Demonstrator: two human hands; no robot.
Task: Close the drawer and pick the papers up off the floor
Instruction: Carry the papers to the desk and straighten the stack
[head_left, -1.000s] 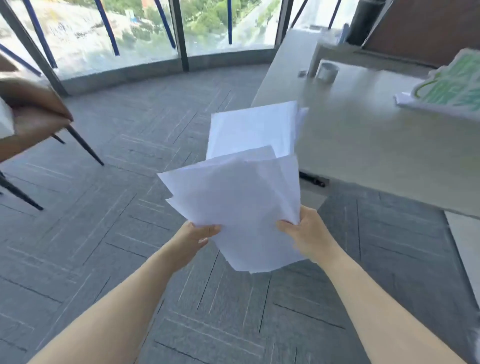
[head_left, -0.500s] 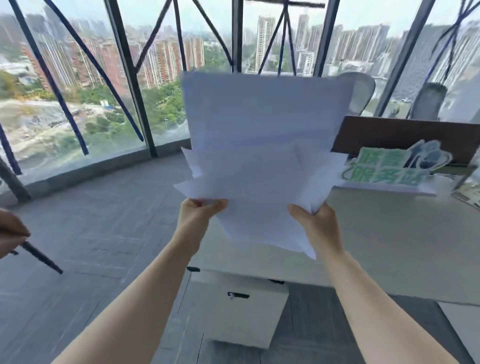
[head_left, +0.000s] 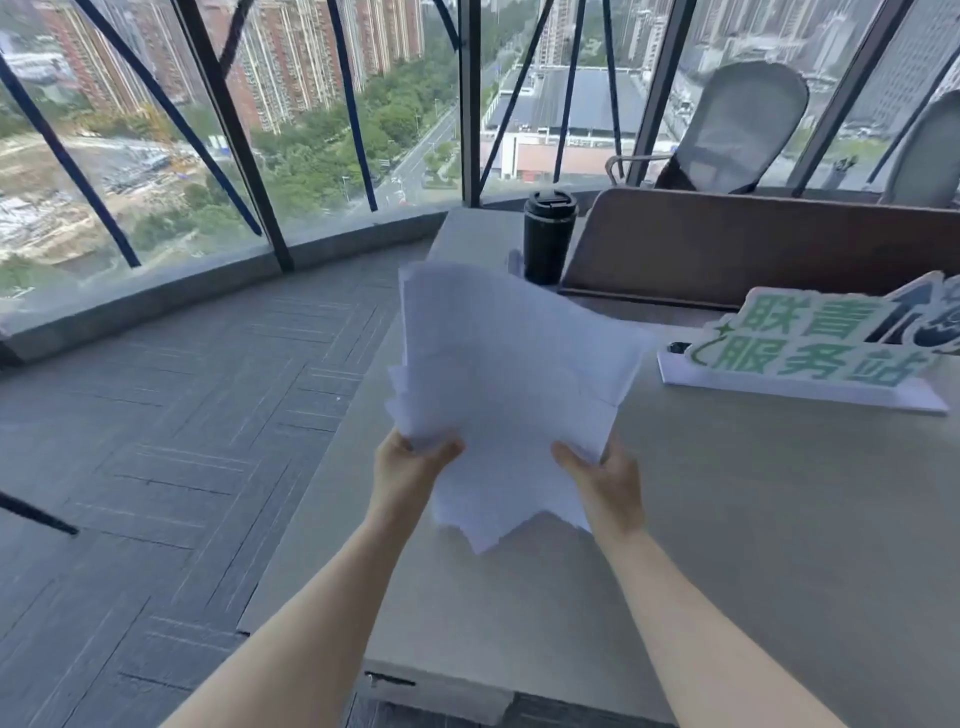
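You've brought the papers (head_left: 506, 384) over the desk (head_left: 753, 519); both hands, left (head_left: 408, 467) and right (head_left: 605, 480), grip their lower edge. Pickup looks complete. Mug (head_left: 548, 236) at 12 o'clock.

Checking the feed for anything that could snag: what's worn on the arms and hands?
Nothing shows: both forearms are bare up to the frame edge, with no sleeves, gloves, watch or rings on the left hand or right hand. Fingers are uncovered.

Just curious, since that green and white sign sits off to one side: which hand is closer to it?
The right hand is nearer; the sign stands farther along the desk on its outer side. The left hand grips the papers' opposite edge, farther away.
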